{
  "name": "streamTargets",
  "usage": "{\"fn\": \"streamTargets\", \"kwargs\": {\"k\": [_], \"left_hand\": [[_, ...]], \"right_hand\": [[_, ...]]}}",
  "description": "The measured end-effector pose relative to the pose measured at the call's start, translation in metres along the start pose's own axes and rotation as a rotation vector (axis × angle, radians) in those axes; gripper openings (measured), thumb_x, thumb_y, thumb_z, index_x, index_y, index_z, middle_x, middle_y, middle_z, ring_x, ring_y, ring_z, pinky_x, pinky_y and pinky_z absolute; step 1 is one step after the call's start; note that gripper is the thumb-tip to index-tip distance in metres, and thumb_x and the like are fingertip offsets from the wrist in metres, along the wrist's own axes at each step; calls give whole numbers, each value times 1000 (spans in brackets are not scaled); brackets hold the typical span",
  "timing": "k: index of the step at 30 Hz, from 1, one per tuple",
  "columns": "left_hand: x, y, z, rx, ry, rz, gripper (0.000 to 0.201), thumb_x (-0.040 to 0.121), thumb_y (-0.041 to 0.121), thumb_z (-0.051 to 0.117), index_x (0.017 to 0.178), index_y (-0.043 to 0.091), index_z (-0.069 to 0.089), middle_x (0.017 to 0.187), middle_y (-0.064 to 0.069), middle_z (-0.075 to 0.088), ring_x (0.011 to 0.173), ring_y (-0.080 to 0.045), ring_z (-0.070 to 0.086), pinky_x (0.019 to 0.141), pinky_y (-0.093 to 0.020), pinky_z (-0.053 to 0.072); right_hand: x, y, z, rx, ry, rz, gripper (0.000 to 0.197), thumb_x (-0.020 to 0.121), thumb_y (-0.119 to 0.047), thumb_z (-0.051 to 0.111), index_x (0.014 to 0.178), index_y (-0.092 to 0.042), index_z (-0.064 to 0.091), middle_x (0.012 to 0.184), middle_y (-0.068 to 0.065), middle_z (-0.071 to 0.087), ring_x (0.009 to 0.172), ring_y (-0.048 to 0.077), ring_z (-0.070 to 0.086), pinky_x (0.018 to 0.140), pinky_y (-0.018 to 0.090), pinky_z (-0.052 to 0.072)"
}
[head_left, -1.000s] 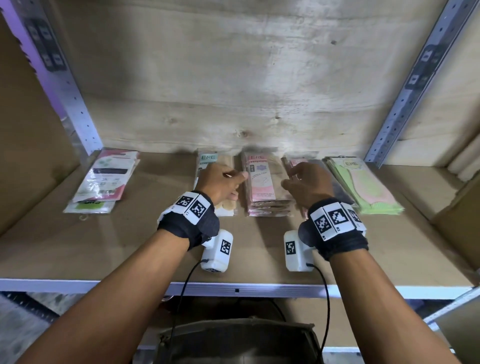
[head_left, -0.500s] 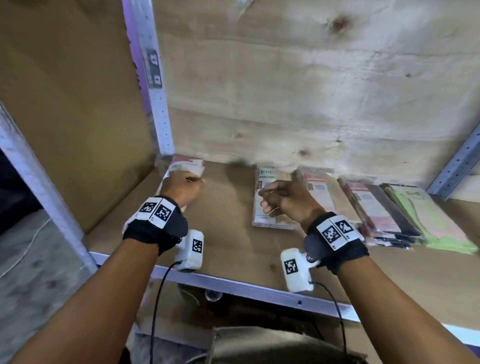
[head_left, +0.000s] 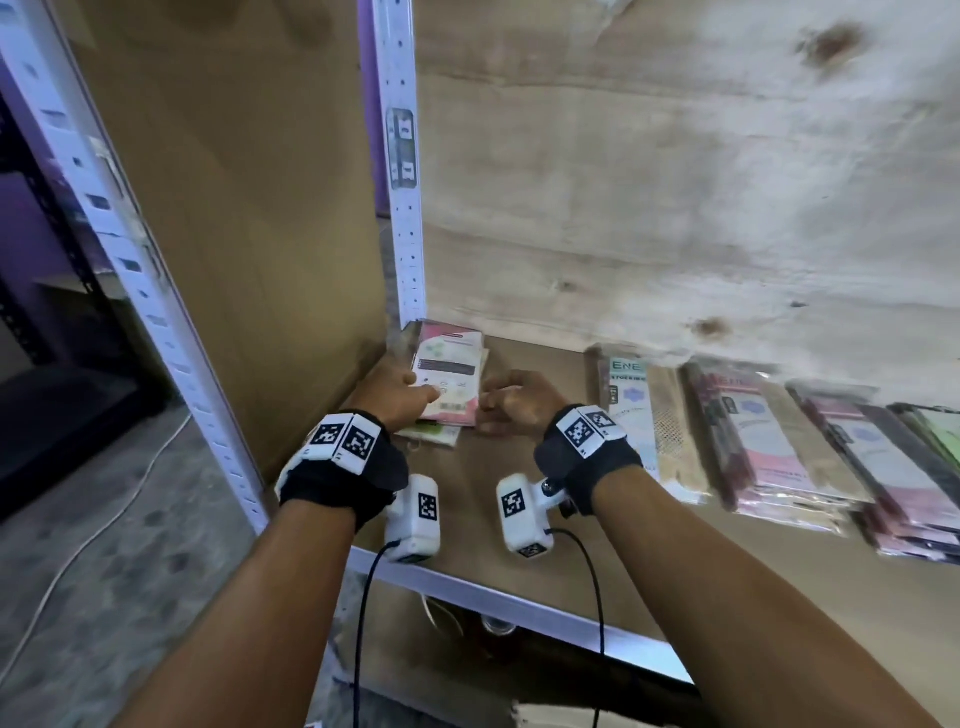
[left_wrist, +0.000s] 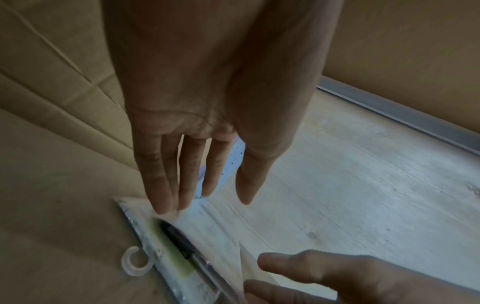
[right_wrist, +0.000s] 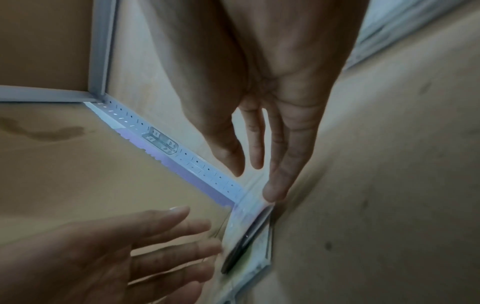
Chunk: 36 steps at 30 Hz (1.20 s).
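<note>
A small stack of flat plastic packets (head_left: 451, 364), pink and white on top with a green one beneath, lies in the back left corner of the shelf. My left hand (head_left: 423, 399) reaches onto its near left edge with straight fingers (left_wrist: 168, 197) touching the packet (left_wrist: 179, 253). My right hand (head_left: 493, 406) sits just right of the stack, holding nothing. In the right wrist view one of its fingertips (right_wrist: 272, 192) touches the edge of the packet (right_wrist: 249, 242). A clear plastic hanger hook (left_wrist: 135, 265) sticks out from the stack.
Further right along the shelf board (head_left: 675, 566) lie an ENE stocking packet (head_left: 641, 415) and several pink and green packet stacks (head_left: 774, 452). A cardboard side wall (head_left: 249, 234), a perforated metal post (head_left: 402, 208) and a plywood back (head_left: 675, 208) close in the corner.
Both hands have moved left, from the middle packet stacks to the corner stack. The left hand arrived first; the right hand followed, and the view swung left.
</note>
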<state>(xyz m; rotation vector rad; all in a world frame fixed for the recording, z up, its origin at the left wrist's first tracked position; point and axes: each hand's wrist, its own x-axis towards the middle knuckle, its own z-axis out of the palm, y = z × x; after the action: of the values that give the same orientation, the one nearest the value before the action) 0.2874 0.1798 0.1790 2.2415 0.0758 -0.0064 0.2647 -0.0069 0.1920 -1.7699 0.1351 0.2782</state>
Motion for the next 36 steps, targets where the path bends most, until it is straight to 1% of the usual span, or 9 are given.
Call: {"fn": "streamTargets", "kwargs": {"k": [5,8,13,17,19,24,26,30,36], "left_hand": [[3,-1,5,2,11,-39,48,85,28,71,128,10,60,70,9,63,69,-15,64,77,-30,54],[-2,3,1,119,71,-2,54,84,33,70,134,17,57,77,15,58,71,-5,57,73,-23,39],[-11,13,5,-2,-43,-100,28,89,20,65,108,-1,69,100,-22,71,97,-38,69,90,-42,56],[-22,20,7,-119,-146,-102,16,93,-2,53,102,-3,65,85,-17,63,68,-26,62,65,-31,57],[-28,27,7,-97,-183,-3,26,91,-14,44,93,3,64,75,-13,55,61,-21,50,58,-25,44],[-55,64,11,228,-40,402,42,81,-2,68,119,16,69,113,-3,66,108,-22,57,93,-16,37],[-65,80,15,240,1,500,31,80,14,77,110,19,74,115,-3,70,115,-22,58,109,-35,37],[-82,105,29,62,86,589,9,90,22,68,94,15,70,95,-4,72,97,-26,65,92,-42,49],[-104,136,68,-271,8,729,1,88,18,72,87,17,72,79,25,71,74,12,61,74,-8,45]], "right_hand": [[13,11,5,44,57,-10,25,89,7,58,103,-11,49,77,7,62,63,17,64,66,30,56],[9,11,5,4,45,-17,25,88,4,62,100,-14,49,75,4,63,59,15,61,61,30,53],[0,8,0,172,-5,49,32,85,13,64,102,-11,53,76,16,62,55,23,60,49,27,55],[-23,7,-23,127,-4,-46,34,85,15,59,111,-6,55,72,17,62,53,22,57,51,27,48],[-39,5,-40,177,8,-77,31,86,12,60,114,-2,58,77,16,65,57,22,61,55,28,47],[-84,-8,-82,388,18,-130,10,95,-1,54,94,-3,63,90,20,68,62,17,70,52,18,51],[-102,-17,-101,499,10,-134,8,96,-9,56,96,-4,62,93,20,68,66,18,70,54,18,52],[-134,-29,-136,552,47,-171,22,94,-32,63,94,-10,64,77,7,70,65,14,69,58,20,51],[-176,-13,-182,488,154,-282,22,90,-29,69,101,-11,63,70,3,52,60,16,44,59,27,33]]}}
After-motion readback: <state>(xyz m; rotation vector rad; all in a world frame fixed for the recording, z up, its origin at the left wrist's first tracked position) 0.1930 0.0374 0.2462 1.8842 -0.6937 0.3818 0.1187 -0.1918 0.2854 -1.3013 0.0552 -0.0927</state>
